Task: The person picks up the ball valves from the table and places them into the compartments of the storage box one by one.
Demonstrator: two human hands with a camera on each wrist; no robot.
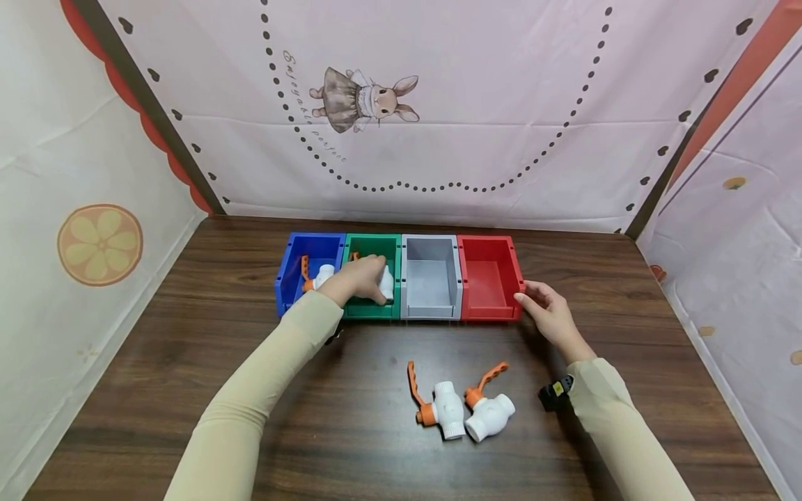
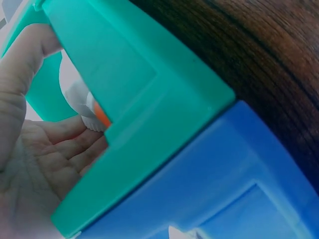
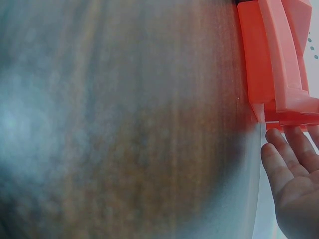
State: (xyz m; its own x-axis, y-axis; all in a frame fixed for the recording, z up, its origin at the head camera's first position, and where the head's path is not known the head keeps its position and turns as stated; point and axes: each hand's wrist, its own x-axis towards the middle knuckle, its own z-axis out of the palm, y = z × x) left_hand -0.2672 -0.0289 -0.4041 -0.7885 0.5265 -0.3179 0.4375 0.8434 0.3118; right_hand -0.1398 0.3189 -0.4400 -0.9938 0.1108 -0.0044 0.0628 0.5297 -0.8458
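Note:
My left hand (image 1: 358,278) reaches into the green bin (image 1: 372,313), thumb and fingers around a white ball valve (image 1: 387,285) with an orange handle. In the left wrist view, the fingers lie along the white valve body (image 2: 75,92), partly hidden by the bin's wall. My right hand (image 1: 554,320) touches the outer right side of the red bin (image 1: 491,314), thumb at its front rim. Extended fingers (image 3: 276,167) show against that side in the right wrist view. Another orange-handled ball valve (image 1: 324,274) lies in the blue bin (image 1: 280,289), partly covered by the left hand.
A grey bin (image 1: 431,312) stands between the green and red ones, all in one row. Two more white ball valves, one on the left (image 1: 448,410) and one on the right (image 1: 491,417), lie on the brown wooden table (image 1: 351,445). Printed cloth (image 1: 501,90) walls the table's back and sides.

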